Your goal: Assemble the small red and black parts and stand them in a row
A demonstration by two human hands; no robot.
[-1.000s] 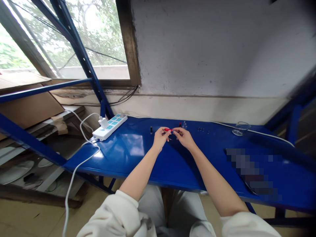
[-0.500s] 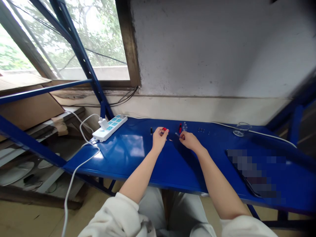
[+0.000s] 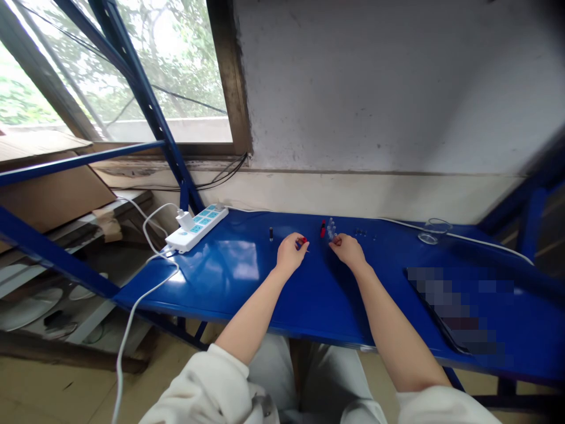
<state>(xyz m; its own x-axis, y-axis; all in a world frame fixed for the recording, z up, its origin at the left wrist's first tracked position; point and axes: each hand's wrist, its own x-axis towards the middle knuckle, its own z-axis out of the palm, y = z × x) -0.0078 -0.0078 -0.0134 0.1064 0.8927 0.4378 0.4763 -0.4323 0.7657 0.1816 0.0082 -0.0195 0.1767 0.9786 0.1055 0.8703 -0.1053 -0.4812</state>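
Between the closed fingertips of the left hand (image 3: 291, 253), a red piece (image 3: 304, 239) is pinched above the rear half of the tabletop (image 3: 313, 300). The right hand (image 3: 348, 250) is curled, its closure and any hold indiscernible, beside clear pieces (image 3: 331, 226) near the back edge.

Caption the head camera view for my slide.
At a blue table, the left hand holds a small red piece; the right hand is near small clear pieces.
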